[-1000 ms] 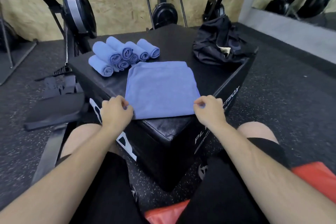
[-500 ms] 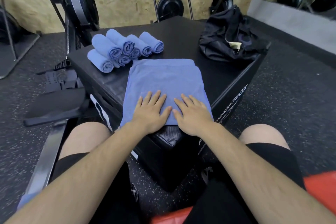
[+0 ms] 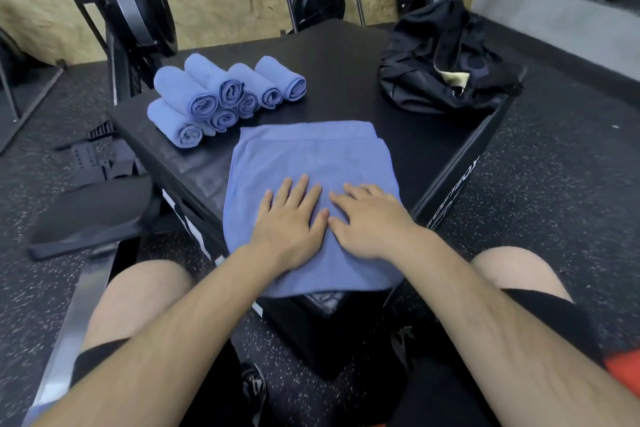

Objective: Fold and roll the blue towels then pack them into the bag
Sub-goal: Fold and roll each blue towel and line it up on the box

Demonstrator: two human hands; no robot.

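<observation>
- At far left the rowing machine (image 3: 138, 0) stands on the floor beside the counter (image 3: 346, 62); it is no part of my job
- On the counter's left rear the rolled towels (image 3: 221, 97) lie in a small stacked pile, about seven as I count, spiral ends toward me. I judge them light and soft, and a roll would loosen if lifted by one end, so I would wrap round the middle of each
- The flat towel (image 3: 311, 156) lies folded in the middle of the counter. A lower layer peeks out along its far edge, and its near edge hangs just over the counter's front corner. It looks thin, limp and a little clingy: it will crease and slide against the smooth black top rather than hold any shape
- My left grip (image 3: 291, 218) lies palm down on the towel's near half, fingers straight and spread, pressing the cloth and holding nothing
- My right grip (image 3: 370, 222) lies flat just beside it, fingers extended, thumb touching the left one, likewise closed round nothing
- To fold or roll, I judge the best hold is a pinch at the two near corners or along the near hem, keeping both layers together so they do not skew
- At the right rear the black bag (image 3: 443, 59) slumps near the counter's edge with its mouth partly open, well apart from the towel; soft-sided, it may need holding open when packing
</observation>
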